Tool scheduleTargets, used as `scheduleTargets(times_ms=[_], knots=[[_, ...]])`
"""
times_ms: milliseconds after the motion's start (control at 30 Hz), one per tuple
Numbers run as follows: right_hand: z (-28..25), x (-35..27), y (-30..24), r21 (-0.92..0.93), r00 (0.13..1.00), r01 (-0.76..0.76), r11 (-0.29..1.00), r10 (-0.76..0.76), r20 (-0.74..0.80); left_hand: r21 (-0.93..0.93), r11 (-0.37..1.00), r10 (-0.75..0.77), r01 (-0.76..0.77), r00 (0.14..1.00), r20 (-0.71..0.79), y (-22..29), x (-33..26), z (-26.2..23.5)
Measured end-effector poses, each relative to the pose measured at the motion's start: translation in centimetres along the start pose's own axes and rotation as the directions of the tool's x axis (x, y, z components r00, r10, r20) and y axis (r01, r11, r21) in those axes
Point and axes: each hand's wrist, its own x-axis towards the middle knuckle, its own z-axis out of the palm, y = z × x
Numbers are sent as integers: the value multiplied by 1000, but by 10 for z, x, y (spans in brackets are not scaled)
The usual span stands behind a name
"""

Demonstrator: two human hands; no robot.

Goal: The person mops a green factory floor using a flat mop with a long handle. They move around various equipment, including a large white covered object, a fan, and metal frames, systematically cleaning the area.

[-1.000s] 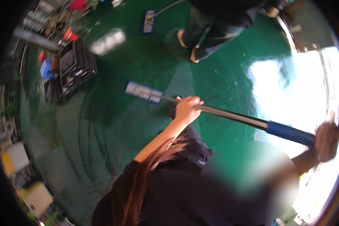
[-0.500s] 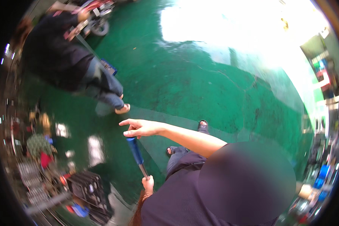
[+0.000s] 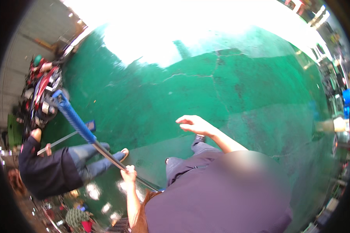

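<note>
My left hand (image 3: 129,174) is wrapped round the metal shaft of a long pole (image 3: 109,156). The pole slants up to the far left and ends in a textured blue grip (image 3: 77,119). Its lower end runs in beside my dark shirt, where its tip is hidden. In front of my body, my right hand (image 3: 195,125) hangs in the air over the floor, fingers loosely bent, thumb apart, holding nothing.
At the left a person (image 3: 56,167) in dark top and jeans holds a long-handled tool with a blue head (image 3: 90,125). Beyond stands a red motorcycle (image 3: 42,87). The green floor (image 3: 175,93) is glossy and cracked. Cluttered equipment (image 3: 338,85) lines the right side.
My right hand has moved away from the blue grip. The pole now tilts far left in my left hand. My view has turned, and the other person appears lower at the left.
</note>
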Motion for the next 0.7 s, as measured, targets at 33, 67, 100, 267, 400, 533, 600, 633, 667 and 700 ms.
scheduleTargets(times_ms=[33,67,100,267,400,533,600,633,667,700], knots=[[-16,-9,-35,72,991,113,991,-107,-74,12,995,98,-97,995,-29,9,21,16],[-32,-22,-71,131,965,229,965,-206,-165,24,980,197,-196,979,-46,29,40,37],[-52,-36,-106,49,880,447,893,-430,-204,-30,980,196,-196,980,19,51,52,55],[-130,-86,-216,-400,63,902,166,-964,-257,54,975,200,-214,961,194,185,124,145],[-187,-62,-236,-677,-502,706,-208,-821,-272,274,830,392,-486,858,333,254,203,223],[-263,-28,-249,-831,-794,466,-303,-557,-242,431,656,417,-620,773,478,340,264,313],[-314,-9,-266,-840,-864,348,-417,-491,-113,354,568,541,-743,661,520,395,273,372],[-339,-6,-276,-846,-865,293,-446,-500,-36,303,405,667,-863,506,547,407,287,401],[-365,-4,-284,-846,-864,239,-476,-503,39,268,433,643,-860,504,578,425,292,428],[-379,7,-294,-881,-851,183,-437,-519,81,219,496,586,-840,510,629,451,290,469]])
